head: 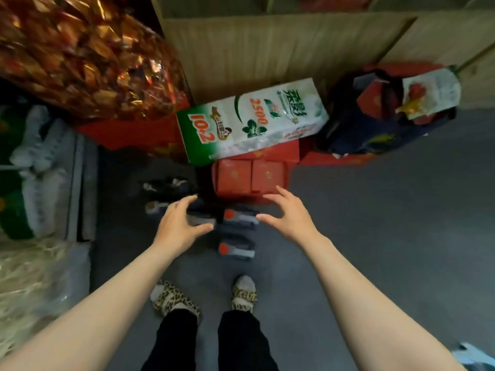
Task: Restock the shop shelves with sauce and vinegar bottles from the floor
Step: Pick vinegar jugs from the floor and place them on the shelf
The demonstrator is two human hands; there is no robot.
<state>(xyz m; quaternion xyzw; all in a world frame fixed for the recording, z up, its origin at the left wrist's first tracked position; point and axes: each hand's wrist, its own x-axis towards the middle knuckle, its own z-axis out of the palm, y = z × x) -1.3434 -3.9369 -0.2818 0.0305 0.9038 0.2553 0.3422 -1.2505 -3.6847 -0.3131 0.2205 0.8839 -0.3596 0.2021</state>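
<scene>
Several dark bottles stand on the grey floor in front of my feet. Two show orange-red caps, one point(229, 215) between my hands and one point(224, 248) nearer me. More dark bottles with pale tops point(163, 187) stand further left. My left hand point(179, 223) hovers over the bottles with fingers spread, holding nothing. My right hand point(288, 214) is also open, fingers curved, just right of the capped bottle. Neither hand touches a bottle that I can see.
Red boxes point(250, 175) sit just beyond the bottles, with a green and white tissue pack point(249, 121) on top. A dark bag point(385, 113) lies at the right. A wooden shelf unit point(267, 49) stands behind. Wrapped goods point(80, 57) and white bundles point(42, 167) crowd the left.
</scene>
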